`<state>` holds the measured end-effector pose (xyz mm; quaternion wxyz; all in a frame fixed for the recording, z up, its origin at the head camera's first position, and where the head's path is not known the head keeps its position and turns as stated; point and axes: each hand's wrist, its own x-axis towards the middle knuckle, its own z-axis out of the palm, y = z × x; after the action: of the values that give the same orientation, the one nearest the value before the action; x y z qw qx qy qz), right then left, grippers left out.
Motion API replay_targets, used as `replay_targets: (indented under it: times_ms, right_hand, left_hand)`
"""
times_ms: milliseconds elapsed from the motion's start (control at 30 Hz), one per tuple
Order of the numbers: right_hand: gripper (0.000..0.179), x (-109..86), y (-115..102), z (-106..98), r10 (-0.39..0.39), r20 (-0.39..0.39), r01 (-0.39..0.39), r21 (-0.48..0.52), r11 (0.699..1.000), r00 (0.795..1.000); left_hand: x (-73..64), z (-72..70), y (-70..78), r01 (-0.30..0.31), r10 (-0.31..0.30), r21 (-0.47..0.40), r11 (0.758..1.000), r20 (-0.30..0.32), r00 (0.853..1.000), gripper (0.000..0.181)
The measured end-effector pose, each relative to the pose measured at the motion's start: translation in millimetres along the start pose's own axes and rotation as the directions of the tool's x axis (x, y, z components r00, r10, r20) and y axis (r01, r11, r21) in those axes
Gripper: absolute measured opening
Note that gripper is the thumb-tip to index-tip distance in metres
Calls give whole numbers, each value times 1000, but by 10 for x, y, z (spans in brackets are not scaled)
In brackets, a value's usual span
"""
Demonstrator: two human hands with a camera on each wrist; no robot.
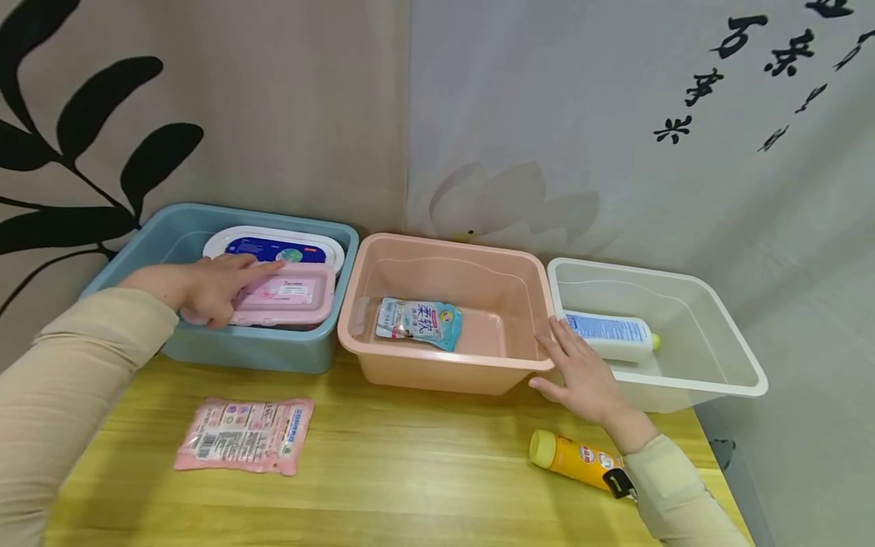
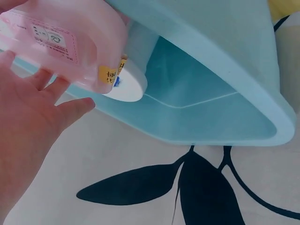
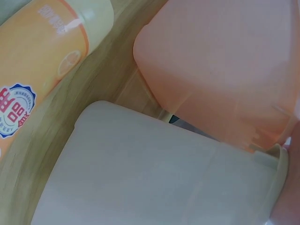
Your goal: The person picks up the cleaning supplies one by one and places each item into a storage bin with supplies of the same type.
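Note:
In the blue bin (image 1: 249,352), my left hand (image 1: 219,285) lies across a pink plastic container (image 1: 301,292) with a pale label. The left wrist view shows the fingers along one side of it and part of the thumb at the other. Beside it lies a white container (image 1: 335,251) with a dark blue label. My right hand (image 1: 581,372) has its fingers spread over the adjoining rims of the peach bin (image 1: 437,372) and the white bin (image 1: 734,389). Its fingertips are largely hidden in the right wrist view.
A blue-and-white pouch (image 1: 418,323) lies in the peach bin, and a white bottle (image 1: 615,334) in the white bin. A pink packet (image 1: 244,435) is on the wooden table (image 1: 410,471). An orange bottle (image 1: 577,460) lies near my right forearm. Curtains hang behind the bins.

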<state>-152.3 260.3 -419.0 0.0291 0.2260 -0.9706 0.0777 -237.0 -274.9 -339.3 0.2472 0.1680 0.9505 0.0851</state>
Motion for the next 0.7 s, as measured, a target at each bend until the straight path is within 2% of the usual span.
replay_targets:
  times_ms: [167, 267, 400, 500, 700]
  right_hand:
    - [74, -5, -12, -5, -15, -31, 15, -1, 1000, 999]
    - [74, -10, -15, -14, -20, -43, 20, -1, 1000, 999]
    - [74, -15, -10, -19, -9, -32, 9, 0, 1000, 999]
    - [74, -18, -3, -15, 2, -12, -2, 5, 1000, 1000]
    - [76, -9, -7, -1, 4, 2, -4, 7, 1000, 1000]
  left_hand:
    - [6, 8, -14, -8, 8, 4, 1000, -13, 1000, 114]
    - [10, -13, -23, -29, 40, 129, 991, -77, 996, 104]
    - [8, -103, -43, -5, 74, 310, 951, -213, 974, 97]
    - [-8, -182, -45, 15, 81, 324, 946, -283, 956, 95]
    - [-52, -239, 1, 7, 104, 301, 953, -349, 931, 88]
